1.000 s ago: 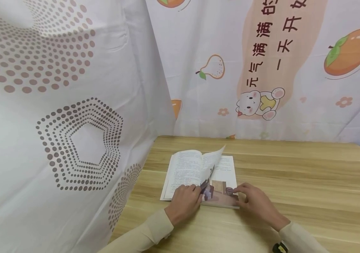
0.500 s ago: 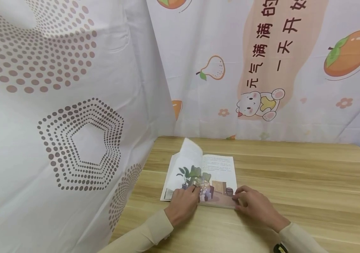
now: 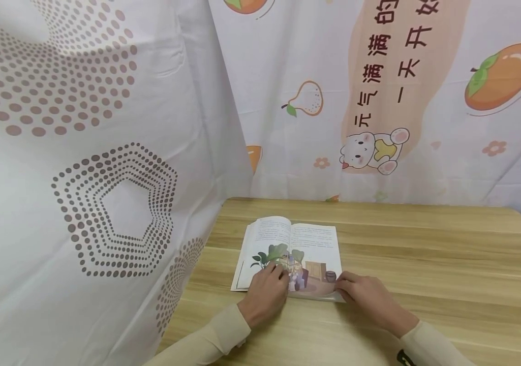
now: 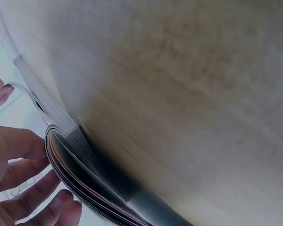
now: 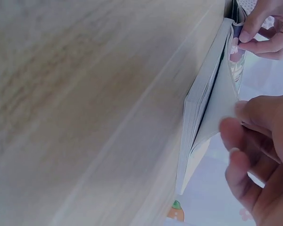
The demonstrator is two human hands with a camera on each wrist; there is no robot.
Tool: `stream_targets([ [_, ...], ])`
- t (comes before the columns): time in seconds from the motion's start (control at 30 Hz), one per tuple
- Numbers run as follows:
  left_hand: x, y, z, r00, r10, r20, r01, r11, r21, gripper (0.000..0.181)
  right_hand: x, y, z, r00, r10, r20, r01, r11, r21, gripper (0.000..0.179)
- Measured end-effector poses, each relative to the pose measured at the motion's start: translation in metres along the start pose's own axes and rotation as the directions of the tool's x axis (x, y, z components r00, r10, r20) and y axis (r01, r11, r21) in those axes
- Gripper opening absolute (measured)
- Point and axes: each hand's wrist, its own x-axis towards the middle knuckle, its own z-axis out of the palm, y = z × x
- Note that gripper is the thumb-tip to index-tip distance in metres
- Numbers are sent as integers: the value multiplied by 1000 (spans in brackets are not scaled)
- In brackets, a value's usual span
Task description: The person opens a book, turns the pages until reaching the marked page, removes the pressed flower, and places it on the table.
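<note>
The open book [image 3: 270, 233] lies ahead on the table [image 3: 434, 254], centre fold [image 3: 290, 235] pointing away, left hand [image 3: 267, 291] resting loosely beside it, right hand [image 3: 367, 296] pinching the right page [image 3: 316, 240] by its near outer corner

wood-grained, faintly glossy table [image 3: 425, 244] | smooth printed paper in book [image 3: 317, 239] near table's left edge | creased matt cloth in hanging [image 3: 287, 147] past far edge | matt cloth sleeves [image 3: 212, 338]
</note>
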Motion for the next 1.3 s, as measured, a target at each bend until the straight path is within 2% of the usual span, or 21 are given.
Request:
stream_targets([
  [0.17, 0, 0, 1, 1000, 5, 18, -5, 999, -40, 10, 2, 0, -1, 998, 0, -56, 2, 999, 34, 22],
  [0.37, -1, 1, 1, 998, -14, 56, 18, 997, -71, 12, 6, -2, -6, 991, 129, -34, -123, 982, 144, 19],
  [0.47, -2, 1, 2, 998, -23, 60, 28, 996, -82, 20, 9, -3, -8, 986, 159, -44, -149, 971, 185, 17],
  [0.6, -3, 1, 2, 998, -29, 58, 35, 995, -98, 33, 11, -5, -9, 982, 158, -99, -136, 970, 200, 18],
  [0.77, -3, 1, 2, 997, -33, 71, 40, 995, -96, 38, 13, -7, -11, 975, 131, -180, -93, 975, 202, 22],
  [1.13, -3, 1, 2, 998, -18, 61, 22, 998, -59, 36, 18, -10, -12, 957, 51, -284, 2, 983, 183, 24],
  [1.3, -3, 2, 3, 999, -20, 40, 23, 997, -68, 29, 18, -9, -14, 946, 63, -319, 12, 974, 227, 28],
])
